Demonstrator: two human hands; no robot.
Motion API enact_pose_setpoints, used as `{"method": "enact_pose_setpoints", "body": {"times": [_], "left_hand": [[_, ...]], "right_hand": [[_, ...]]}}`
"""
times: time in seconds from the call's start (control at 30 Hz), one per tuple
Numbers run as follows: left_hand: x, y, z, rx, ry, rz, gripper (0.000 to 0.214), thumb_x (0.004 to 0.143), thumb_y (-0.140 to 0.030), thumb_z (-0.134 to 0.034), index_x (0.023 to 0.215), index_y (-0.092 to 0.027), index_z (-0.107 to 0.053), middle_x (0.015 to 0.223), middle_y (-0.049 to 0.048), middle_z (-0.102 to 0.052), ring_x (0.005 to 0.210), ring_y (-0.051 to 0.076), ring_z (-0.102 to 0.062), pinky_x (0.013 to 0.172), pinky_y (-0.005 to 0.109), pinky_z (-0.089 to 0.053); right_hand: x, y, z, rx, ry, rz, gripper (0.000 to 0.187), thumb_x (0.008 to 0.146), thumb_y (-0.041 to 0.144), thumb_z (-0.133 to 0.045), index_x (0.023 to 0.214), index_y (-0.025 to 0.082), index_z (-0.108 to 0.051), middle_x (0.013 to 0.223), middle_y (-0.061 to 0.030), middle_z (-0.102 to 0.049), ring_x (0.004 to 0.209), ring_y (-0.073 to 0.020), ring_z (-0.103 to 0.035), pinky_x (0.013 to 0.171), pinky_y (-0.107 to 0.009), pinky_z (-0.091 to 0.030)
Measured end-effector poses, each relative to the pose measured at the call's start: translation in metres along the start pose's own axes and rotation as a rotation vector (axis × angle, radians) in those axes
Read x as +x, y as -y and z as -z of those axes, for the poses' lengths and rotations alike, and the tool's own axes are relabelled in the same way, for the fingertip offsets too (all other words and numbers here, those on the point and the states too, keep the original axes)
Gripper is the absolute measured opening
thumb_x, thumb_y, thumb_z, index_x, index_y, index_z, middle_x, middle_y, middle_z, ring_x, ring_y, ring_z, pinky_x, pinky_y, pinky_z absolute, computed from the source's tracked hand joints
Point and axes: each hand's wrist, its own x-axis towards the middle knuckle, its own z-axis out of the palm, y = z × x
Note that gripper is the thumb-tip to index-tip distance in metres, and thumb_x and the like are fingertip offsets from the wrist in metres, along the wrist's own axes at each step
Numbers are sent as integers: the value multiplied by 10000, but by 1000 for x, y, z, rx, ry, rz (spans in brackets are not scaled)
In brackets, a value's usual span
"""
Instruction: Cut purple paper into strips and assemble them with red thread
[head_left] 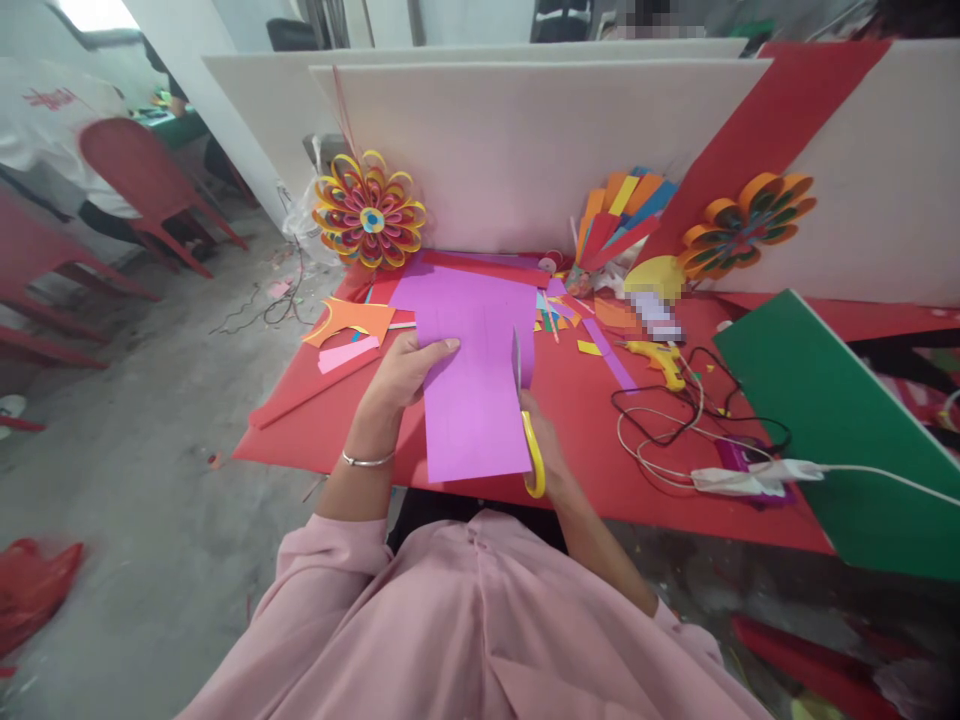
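Note:
A sheet of purple paper [480,410] is held up over the front of the red-covered table. My left hand [409,368] grips its left edge, thumb on top and fingers behind. On the right side, my right hand [546,445] is closed on yellow-handled scissors [534,455], partly hidden behind the handle. The scissors' blade stands along the paper's right edge, with a strip of purple curling behind it. Faint pencil lines run down the sheet. Beyond it lies more purple paper [442,290] on the table.
Orange paper scraps [352,322] lie at the left. A yellow glue gun [664,362], tangled cables and a white power strip [750,476] are at the right, beside a green board [840,430]. Paper flowers [371,220] lean against white boards [540,150] behind. A person sits far left.

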Motion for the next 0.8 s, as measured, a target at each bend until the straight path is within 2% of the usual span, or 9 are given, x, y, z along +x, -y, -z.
{"method": "enact_pose_setpoints", "body": {"times": [0.17,0.4,0.6,0.8], "left_hand": [[-4,-1,0,-2,8,-25,117,739,-251,-804,837,-198,-767,765,-3,-771,690,131,-722,668,247,-577],[-10,-2,-1,41,-22,-20,88,759,-248,-793,825,-197,-764,797,5,-777,688,124,-706,668,250,-566],[-11,-1,-2,39,-17,-20,86,756,-249,-802,820,-202,-767,809,17,-783,697,138,-711,668,265,-567],[-12,-1,-2,41,-16,-16,127,729,-269,-829,819,-203,-767,815,18,-784,705,145,-708,656,266,-558]], "right_hand": [[0,5,-1,106,-4,-15,261,929,398,-554,1125,246,-635,887,-27,-710,791,-224,-648,691,-336,-501],[0,14,0,120,2,-45,277,921,425,-567,1117,244,-641,953,-23,-725,845,-214,-647,731,-329,-495],[1,12,-3,155,-25,-102,188,860,337,-626,1030,268,-666,857,-18,-718,760,-213,-631,644,-317,-477],[3,22,-3,148,-70,-178,112,871,359,-605,896,257,-643,755,-3,-663,674,-206,-587,572,-310,-460]]}}
